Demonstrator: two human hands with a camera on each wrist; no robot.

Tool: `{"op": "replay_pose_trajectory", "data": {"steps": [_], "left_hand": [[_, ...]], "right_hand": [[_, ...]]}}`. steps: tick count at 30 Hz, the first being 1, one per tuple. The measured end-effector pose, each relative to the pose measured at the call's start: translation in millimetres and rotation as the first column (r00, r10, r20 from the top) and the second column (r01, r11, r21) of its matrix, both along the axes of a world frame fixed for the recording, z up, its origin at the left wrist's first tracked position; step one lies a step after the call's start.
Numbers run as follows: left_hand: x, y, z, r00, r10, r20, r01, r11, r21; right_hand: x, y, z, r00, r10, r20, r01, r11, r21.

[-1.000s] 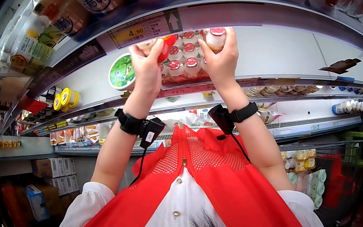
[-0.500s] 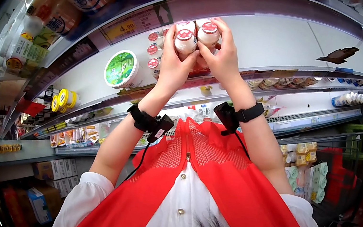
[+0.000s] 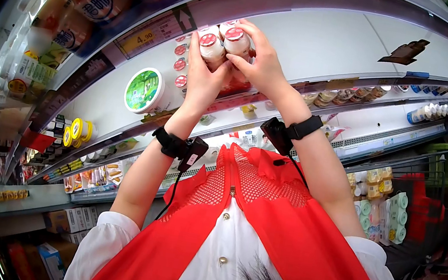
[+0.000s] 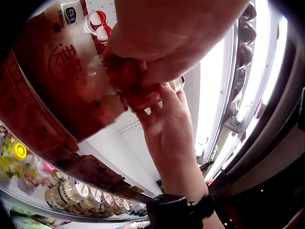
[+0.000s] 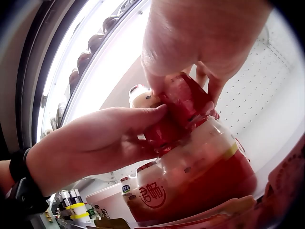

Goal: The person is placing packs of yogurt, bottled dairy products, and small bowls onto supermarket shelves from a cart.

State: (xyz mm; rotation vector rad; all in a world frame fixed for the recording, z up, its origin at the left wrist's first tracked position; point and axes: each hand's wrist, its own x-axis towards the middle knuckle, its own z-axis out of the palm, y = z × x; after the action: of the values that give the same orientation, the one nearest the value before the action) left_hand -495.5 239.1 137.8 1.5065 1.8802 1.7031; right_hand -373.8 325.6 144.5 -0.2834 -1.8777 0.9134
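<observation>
Red and white bottles [image 3: 211, 49] are held at 12 o'clock in the head view, gripped by both the left hand [image 3: 204, 79] and the right hand [image 3: 261, 65]. More bottles like them [image 3: 180, 64] are stood on the shelf [image 3: 307, 41] at 11 o'clock; that part looks done. The held ones are not yet let go, so that seems left. Whether they are rested on the big pack [image 5: 190, 179] below cannot be told. A green-lidded tub [image 3: 144, 90] is seen at 10 o'clock.

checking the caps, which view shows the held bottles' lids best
The head view: two red-and-white lids on the held bottles show their round tops, uncovered. The right wrist view seems to show one, side-on; the left wrist view shows none clearly.
</observation>
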Motion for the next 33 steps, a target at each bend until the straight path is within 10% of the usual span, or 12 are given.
{"op": "replay_pose_trajectory", "data": {"steps": [7, 15, 17, 19, 33], "left_hand": [[-4, -4, 8, 0.986, 0.074, -0.150, -0.066, 0.996, 0.055], [-43, -24, 24, 0.970, 0.216, 0.114, -0.221, 0.975, 0.031], [-57, -34, 31, 0.911, 0.129, 0.392, -0.138, 0.990, -0.003], [-69, -56, 33, 0.841, -0.017, 0.542, -0.015, 0.998, 0.055], [-97, -66, 28, 0.733, -0.197, 0.651, 0.260, 0.966, -0.001]], "right_hand": [[-13, -15, -12, 0.989, -0.139, -0.045, 0.133, 0.984, -0.120], [-25, -20, -4, 0.933, -0.359, 0.015, 0.341, 0.874, -0.347], [-24, -17, -7, 0.934, -0.357, -0.022, 0.336, 0.896, -0.290], [-12, -8, -7, 0.886, -0.378, -0.269, 0.156, 0.789, -0.594], [47, 3, -10, 0.739, -0.539, -0.404, 0.051, 0.643, -0.764]]}}
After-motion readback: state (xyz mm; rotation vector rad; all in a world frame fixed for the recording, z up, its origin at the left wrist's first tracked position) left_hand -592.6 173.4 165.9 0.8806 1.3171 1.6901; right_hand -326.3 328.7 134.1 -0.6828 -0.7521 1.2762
